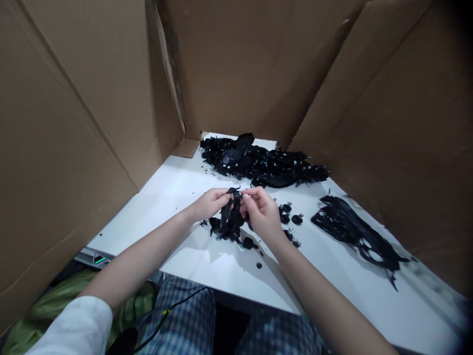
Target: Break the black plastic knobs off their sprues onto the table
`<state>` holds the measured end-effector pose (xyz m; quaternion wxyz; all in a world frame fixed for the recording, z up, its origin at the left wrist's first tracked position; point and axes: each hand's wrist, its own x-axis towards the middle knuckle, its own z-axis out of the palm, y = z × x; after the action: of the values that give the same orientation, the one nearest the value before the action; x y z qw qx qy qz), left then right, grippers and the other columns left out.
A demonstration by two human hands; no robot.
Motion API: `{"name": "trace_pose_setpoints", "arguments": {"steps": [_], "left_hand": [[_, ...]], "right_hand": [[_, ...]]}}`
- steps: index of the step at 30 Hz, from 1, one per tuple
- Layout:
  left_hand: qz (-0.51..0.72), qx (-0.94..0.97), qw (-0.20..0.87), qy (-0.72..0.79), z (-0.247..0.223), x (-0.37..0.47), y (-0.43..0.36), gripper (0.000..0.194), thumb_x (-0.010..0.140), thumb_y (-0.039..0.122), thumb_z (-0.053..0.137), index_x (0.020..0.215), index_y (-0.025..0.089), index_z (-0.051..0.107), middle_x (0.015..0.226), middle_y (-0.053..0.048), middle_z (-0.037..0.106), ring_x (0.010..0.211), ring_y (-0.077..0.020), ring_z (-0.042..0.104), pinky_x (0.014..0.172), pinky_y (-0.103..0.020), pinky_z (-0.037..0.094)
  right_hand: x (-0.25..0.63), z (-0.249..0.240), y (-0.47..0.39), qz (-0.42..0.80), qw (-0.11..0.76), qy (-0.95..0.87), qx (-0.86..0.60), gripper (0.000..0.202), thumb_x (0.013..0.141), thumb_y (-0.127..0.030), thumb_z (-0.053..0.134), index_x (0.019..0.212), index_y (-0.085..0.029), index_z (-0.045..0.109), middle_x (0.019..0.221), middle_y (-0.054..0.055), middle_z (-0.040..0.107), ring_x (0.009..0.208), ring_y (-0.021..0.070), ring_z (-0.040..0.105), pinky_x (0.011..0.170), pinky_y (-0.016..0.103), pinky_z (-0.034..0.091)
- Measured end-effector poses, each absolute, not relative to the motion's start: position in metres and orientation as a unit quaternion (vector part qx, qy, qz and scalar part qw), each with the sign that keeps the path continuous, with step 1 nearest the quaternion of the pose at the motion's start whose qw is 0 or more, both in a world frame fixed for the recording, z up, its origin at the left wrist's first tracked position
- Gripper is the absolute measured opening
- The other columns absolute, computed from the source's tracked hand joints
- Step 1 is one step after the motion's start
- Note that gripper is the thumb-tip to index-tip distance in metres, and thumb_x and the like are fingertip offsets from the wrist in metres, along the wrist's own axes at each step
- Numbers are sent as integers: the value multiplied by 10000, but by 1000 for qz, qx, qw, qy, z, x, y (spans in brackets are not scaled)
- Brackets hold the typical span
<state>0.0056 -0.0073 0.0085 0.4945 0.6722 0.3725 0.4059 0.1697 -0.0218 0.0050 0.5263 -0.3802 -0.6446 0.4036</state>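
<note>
Near the middle of the white table, my left hand (pixel 211 203) is closed on a black rubbery strip (pixel 225 213), which hangs down from the fingers. My right hand (pixel 263 213) pinches at the upper end of the same strip, its fingertips close to the left ones. What exactly lies between the right fingertips is too small to make out. Under the hands is a small heap of black pieces (pixel 223 230). Just right of my right hand lie several round black parts (pixel 296 219) with small shiny bits.
A long pile of black pieces (pixel 258 165) runs along the back of the table (pixel 148 217). Flat black strips (pixel 354 229) lie bundled at the right. Tall cardboard walls (pixel 251 64) enclose the back and both sides. A dark cable (pixel 173 308) crosses my lap.
</note>
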Motion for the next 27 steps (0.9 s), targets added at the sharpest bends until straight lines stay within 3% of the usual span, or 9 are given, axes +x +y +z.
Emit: {"name": "trace_pose_setpoints", "arguments": {"steps": [3, 6, 9, 15, 20, 22, 24, 26, 27], "left_hand": [[422, 648, 514, 370, 7, 7, -7, 278, 795, 406, 533, 691, 149, 552, 622, 2, 541, 576, -116, 481, 565, -240, 397], [443, 617, 538, 367, 2, 3, -3, 256, 777, 404, 534, 707, 158, 539, 594, 15, 538, 553, -117, 483, 550, -239, 387], [455, 589, 564, 358, -2, -2, 1, 203, 775, 361, 508, 709, 169, 531, 576, 14, 559, 569, -128, 501, 565, -240, 386], [447, 565, 608, 334, 5, -2, -3, 180, 738, 331, 500, 669, 169, 535, 556, 0, 552, 585, -155, 514, 576, -265, 389], [451, 543, 630, 324, 10, 1, -9, 159, 669, 319, 527, 654, 160, 523, 562, 0, 531, 572, -144, 494, 551, -258, 376], [451, 535, 637, 322, 11, 2, -10, 159, 648, 320, 530, 639, 162, 517, 555, 1, 521, 564, -143, 491, 540, -257, 372], [450, 529, 644, 322, 11, 3, -11, 167, 643, 328, 528, 636, 162, 524, 551, -1, 520, 566, -146, 495, 529, -256, 369], [447, 523, 650, 322, 10, 4, -11, 169, 632, 327, 536, 630, 158, 535, 560, -8, 532, 576, -147, 504, 530, -253, 373], [446, 520, 653, 323, 10, 5, -11, 167, 622, 324, 544, 622, 157, 537, 561, -9, 536, 579, -147, 508, 537, -253, 378]], "right_hand": [[170, 7, -9, 456, 597, -556, -356, 100, 844, -329, 484, 862, -230, 483, 590, -60, 446, 491, 105, 476, 498, 248, 417], [182, 16, 10, 337, 633, -521, -463, 107, 890, -270, 313, 905, -236, 413, 623, -45, 424, 547, 116, 495, 546, 246, 449], [207, 29, 26, 223, 561, -544, -582, 228, 899, -212, 206, 981, -206, 419, 695, -2, 489, 588, 124, 524, 590, 257, 471], [245, 35, 41, 119, 395, -626, -662, 136, 820, -185, 503, 897, -184, 615, 842, 59, 661, 828, 175, 598, 788, 284, 444], [251, 26, 49, 120, 244, -652, -708, 79, 704, -91, 638, 703, -153, 687, 764, 91, 694, 849, 211, 619, 790, 286, 430], [248, 29, 45, 106, 231, -661, -706, 105, 757, -129, 622, 818, -129, 707, 862, 135, 698, 933, 237, 606, 835, 315, 421], [239, 35, 34, 80, 248, -679, -686, 255, 860, -206, 532, 1057, -107, 660, 1070, 183, 655, 1075, 262, 548, 911, 361, 386], [225, 41, 19, 73, 269, -711, -646, 368, 938, -308, 415, 1241, -148, 549, 1166, 153, 616, 1111, 229, 523, 929, 345, 378], [217, 42, 11, 88, 274, -732, -618, 372, 953, -360, 379, 1249, -198, 536, 1089, 95, 647, 1033, 187, 559, 885, 299, 403]]}}
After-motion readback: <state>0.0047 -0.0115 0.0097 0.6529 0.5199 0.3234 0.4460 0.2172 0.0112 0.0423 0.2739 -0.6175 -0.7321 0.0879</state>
